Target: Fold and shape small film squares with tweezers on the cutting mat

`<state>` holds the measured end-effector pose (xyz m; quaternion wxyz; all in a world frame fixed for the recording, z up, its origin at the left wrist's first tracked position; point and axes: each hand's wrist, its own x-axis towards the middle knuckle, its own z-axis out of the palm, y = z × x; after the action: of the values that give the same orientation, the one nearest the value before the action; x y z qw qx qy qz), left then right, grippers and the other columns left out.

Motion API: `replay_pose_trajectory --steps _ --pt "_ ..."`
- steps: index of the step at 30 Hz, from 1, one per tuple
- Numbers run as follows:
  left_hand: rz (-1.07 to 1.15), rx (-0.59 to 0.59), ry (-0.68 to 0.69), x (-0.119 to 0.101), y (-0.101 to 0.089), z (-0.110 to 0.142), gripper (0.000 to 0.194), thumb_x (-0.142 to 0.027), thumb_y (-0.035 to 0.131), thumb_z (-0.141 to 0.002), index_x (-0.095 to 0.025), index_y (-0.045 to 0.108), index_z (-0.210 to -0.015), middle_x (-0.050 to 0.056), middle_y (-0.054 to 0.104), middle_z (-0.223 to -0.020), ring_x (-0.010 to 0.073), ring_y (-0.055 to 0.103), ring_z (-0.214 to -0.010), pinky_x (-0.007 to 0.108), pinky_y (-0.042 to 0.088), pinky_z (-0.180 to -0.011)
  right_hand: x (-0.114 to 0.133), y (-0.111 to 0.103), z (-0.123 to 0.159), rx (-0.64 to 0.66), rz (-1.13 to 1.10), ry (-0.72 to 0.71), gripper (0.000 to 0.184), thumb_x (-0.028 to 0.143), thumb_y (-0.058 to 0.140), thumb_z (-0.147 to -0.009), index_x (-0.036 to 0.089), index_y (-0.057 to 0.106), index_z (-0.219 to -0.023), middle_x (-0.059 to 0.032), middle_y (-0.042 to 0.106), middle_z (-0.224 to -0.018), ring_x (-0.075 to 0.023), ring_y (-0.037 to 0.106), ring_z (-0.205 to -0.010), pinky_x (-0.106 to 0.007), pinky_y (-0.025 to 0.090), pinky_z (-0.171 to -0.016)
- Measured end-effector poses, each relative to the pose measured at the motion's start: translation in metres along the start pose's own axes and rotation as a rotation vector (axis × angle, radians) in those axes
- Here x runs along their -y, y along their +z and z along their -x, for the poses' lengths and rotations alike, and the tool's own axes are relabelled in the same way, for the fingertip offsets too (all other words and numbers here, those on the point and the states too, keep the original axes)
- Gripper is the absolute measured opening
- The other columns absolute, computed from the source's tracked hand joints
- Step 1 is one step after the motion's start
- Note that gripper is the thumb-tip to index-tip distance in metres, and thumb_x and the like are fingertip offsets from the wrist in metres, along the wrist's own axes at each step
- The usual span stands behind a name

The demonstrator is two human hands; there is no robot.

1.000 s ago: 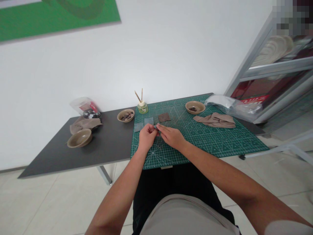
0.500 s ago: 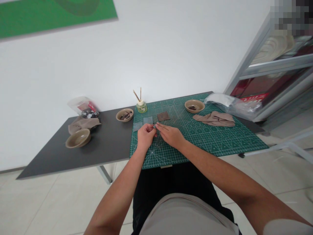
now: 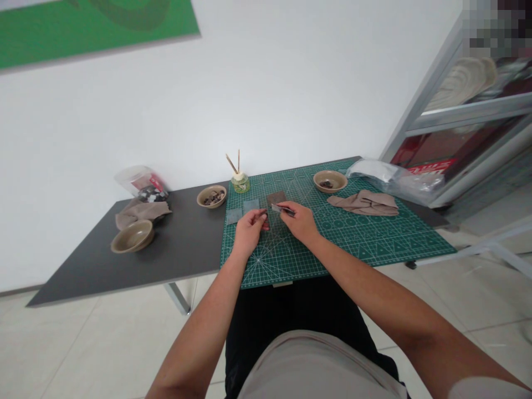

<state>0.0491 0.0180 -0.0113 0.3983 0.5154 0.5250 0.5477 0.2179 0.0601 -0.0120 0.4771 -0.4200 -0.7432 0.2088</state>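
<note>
My left hand (image 3: 250, 226) is closed in a pinch over the green cutting mat (image 3: 353, 235), holding a small dark piece (image 3: 265, 211) between thumb and fingertips; its kind is too small to make out. Facing it, my right hand (image 3: 301, 223) grips a small flat grey strip (image 3: 276, 208) that sticks out toward the left hand. A gap separates the two hands. Just beyond them lie a brown square sheet (image 3: 274, 197), partly covered by the right hand's strip, and two grey square sheets, one nearer (image 3: 233, 216) and one farther (image 3: 251, 205).
A bowl of small dark pieces (image 3: 211, 197) and a glass jar with sticks (image 3: 240, 182) stand at the back. Rightward are another bowl (image 3: 330, 181), a brown cloth (image 3: 366, 203) and clear plastic (image 3: 399, 177). Leftward sit a bowl (image 3: 133, 236), a cloth (image 3: 143, 210) and a plastic bag (image 3: 143, 180).
My right hand has drawn back to the right from my left fingertips, and the grey strip now shows in it. The small dark piece is now visible in my left hand.
</note>
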Motion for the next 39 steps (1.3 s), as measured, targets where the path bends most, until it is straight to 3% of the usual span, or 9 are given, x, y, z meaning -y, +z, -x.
replay_pose_trajectory --steps 7,12,18,27,39 --pt "-0.012 0.028 0.06 0.0009 0.0 0.0007 0.015 -0.029 0.067 -0.077 -0.02 0.059 -0.086 -0.005 0.056 -0.066 0.0102 0.056 -0.058 0.023 0.046 -0.058 0.0033 0.0016 0.0026 0.089 0.0 -0.046 0.025 0.018 0.059 -0.084 0.023 0.075 -0.102 -0.0032 0.076 -0.098 -0.0184 0.07 -0.089 -0.033 0.055 -0.084" --pt "-0.01 0.054 0.063 -0.0007 -0.0004 0.0009 0.022 -0.024 0.074 -0.069 -0.02 0.061 -0.087 -0.007 0.055 -0.064 0.0094 0.052 -0.058 0.022 0.041 -0.059 0.0065 0.0008 0.0037 0.158 0.043 -0.115 0.021 0.018 0.063 -0.084 0.023 0.075 -0.101 -0.0039 0.076 -0.098 -0.0192 0.069 -0.091 -0.034 0.054 -0.084" --pt "-0.093 0.047 0.039 -0.0032 -0.002 0.0003 0.019 -0.023 0.068 -0.074 -0.018 0.066 -0.092 -0.005 0.057 -0.065 0.0102 0.053 -0.057 0.024 0.041 -0.059 0.0041 0.0012 0.0027 0.218 0.063 -0.083 0.019 0.024 0.065 -0.087 0.023 0.074 -0.104 -0.0048 0.075 -0.098 -0.0195 0.068 -0.089 -0.033 0.052 -0.082" --pt "-0.133 0.076 0.03 -0.0008 -0.0037 -0.0003 0.017 -0.022 0.062 -0.077 -0.017 0.065 -0.093 -0.004 0.058 -0.063 0.0117 0.053 -0.059 0.024 0.041 -0.061 0.0079 -0.0029 0.0012 0.224 0.024 -0.038 0.01 0.026 0.069 -0.086 0.022 0.075 -0.092 -0.0026 0.074 -0.085 -0.0177 0.066 -0.081 -0.029 0.047 -0.076" --pt "-0.142 0.104 0.019 0.0007 -0.0041 0.0002 0.017 -0.023 0.057 -0.08 -0.017 0.064 -0.095 -0.004 0.058 -0.064 0.0118 0.054 -0.057 0.025 0.042 -0.06 0.0041 -0.0005 0.0022 0.218 -0.023 -0.041 0.01 0.025 0.069 -0.087 0.025 0.076 -0.093 -0.0013 0.075 -0.086 -0.0178 0.067 -0.082 -0.029 0.047 -0.076"
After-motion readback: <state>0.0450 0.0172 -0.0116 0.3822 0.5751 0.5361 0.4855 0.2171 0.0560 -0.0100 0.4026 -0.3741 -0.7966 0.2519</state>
